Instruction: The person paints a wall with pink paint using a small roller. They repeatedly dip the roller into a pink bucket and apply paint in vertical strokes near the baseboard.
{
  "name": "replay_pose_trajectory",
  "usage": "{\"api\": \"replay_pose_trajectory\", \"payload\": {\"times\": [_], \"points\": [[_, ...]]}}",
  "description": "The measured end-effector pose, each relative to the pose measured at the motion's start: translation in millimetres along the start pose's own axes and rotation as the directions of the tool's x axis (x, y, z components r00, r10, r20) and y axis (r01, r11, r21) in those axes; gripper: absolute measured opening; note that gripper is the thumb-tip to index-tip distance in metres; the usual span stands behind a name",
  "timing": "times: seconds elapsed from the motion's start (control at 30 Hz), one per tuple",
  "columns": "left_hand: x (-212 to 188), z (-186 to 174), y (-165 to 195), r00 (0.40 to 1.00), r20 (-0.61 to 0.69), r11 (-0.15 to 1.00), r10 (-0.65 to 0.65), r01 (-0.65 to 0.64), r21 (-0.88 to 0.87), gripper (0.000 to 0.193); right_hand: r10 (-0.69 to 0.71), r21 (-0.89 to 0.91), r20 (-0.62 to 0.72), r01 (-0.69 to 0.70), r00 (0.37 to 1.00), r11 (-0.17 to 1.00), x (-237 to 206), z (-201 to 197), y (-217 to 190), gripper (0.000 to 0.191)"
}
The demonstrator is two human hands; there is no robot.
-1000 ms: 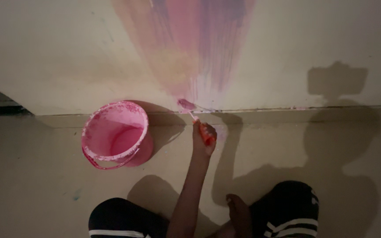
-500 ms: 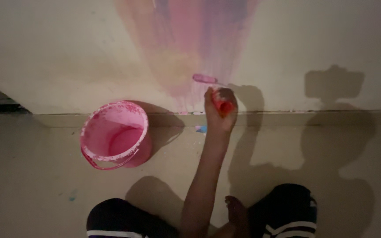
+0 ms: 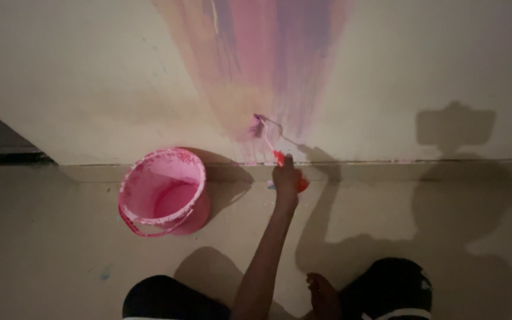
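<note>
Wall (image 3: 90, 71): matte plaster, streaked pink and purple at 12 o'clock, colour thinning toward the skirting. Floor (image 3: 42, 249): smooth, pale, flecked with paint. Bucket (image 3: 162, 191): round pink plastic, paint-crusted rim, standing at my 10 o'clock near the roller. My right hand (image 3: 285, 178) is clamped on the red handle, pressing the small roller (image 3: 258, 125) against the wall's low edge. My left hand is out of view.

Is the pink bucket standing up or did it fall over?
Standing up. The pink bucket sits flat on the floor with its open mouth facing up, and no paint has run out around it.
</note>
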State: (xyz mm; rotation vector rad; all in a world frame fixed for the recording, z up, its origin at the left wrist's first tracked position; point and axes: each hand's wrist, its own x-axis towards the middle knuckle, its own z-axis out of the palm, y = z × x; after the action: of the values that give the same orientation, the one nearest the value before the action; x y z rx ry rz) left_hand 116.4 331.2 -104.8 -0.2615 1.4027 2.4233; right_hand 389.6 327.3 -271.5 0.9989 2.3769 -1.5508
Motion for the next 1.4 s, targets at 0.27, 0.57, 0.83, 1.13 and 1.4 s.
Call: {"api": "replay_pose_trajectory", "payload": {"times": [0.27, 0.57, 0.83, 1.13, 1.4], "points": [[-20.9, -6.0, 27.1, 0.639, 0.135, 0.320, 0.757, -0.543, 0.776, 0.036, -0.146, 0.089, -0.133, 0.158, 0.980, 0.983, 4.3, 6.2, 3.6, 0.038], [39.3, -21.1, 45.0, 0.558, 0.165, 0.141, 0.813, -0.464, 0.874, 0.041, -0.015, 0.062, -0.077, 0.020, 0.997, 0.998, 9.0, 7.8, 12.3, 0.035], [19.6, -49.1, 8.8, 0.682, 0.155, 0.209, 0.714, -0.419, 0.884, 0.036, -0.098, -0.021, -0.059, 0.097, 0.993, 0.995, 7.6, 5.6, 18.4, 0.038], [34.4, -23.2, 25.5, 0.695, 0.143, 0.241, 0.704, -0.424, 0.873, 0.034, -0.069, 0.008, -0.080, 0.069, 0.994, 0.998, 6.5, 12.9, 24.6, 0.033], [6.6, -60.2, -24.7, 0.847, 0.115, 0.301, 0.518, -0.307, 0.903, 0.039, -0.231, -0.018, -0.122, 0.231, 0.965, 0.973, 1.7, 11.5, 26.9, 0.030]]}}
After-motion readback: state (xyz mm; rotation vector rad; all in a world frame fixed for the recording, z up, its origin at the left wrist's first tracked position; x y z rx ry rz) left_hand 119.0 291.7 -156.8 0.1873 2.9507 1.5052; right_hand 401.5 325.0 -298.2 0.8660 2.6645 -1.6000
